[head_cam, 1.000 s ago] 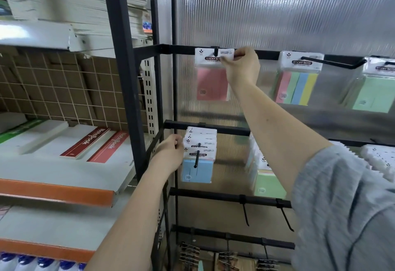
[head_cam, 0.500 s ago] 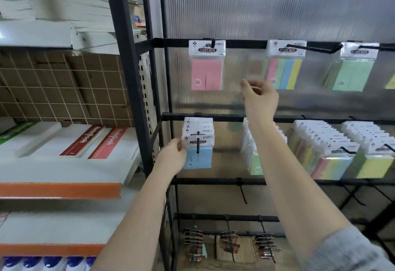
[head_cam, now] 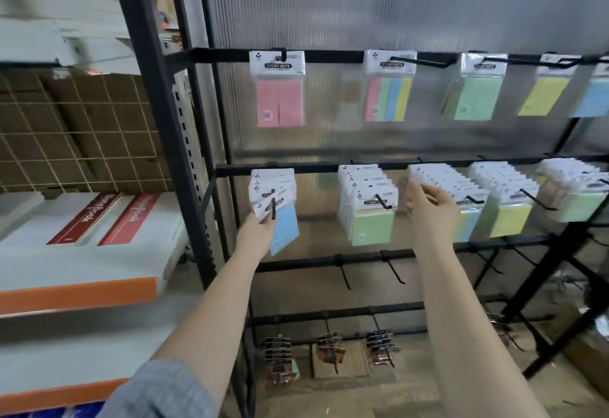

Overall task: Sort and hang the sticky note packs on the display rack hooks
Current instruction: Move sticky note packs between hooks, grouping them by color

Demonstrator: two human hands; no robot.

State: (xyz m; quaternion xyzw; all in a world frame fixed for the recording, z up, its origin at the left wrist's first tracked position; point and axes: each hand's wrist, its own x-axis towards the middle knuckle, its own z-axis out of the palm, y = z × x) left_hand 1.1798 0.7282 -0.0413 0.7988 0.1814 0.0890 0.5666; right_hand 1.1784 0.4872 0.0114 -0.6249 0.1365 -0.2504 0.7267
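Mid-sort: my left hand [head_cam: 258,236] pinches the front blue sticky note pack [head_cam: 284,231], my right hand [head_cam: 428,206], fingers loosely apart, must next pinch one multicolour sticky note pack [head_cam: 468,210].

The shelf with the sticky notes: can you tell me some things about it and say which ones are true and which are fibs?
1. The pink sticky note pack hangs alone on the top left hook. True.
2. The left hand holds a blue sticky note pack. True.
3. The right hand touches the top row. False: it reaches at the middle row's packs.
4. The black hooks under the middle row are full. False: they hang bare.
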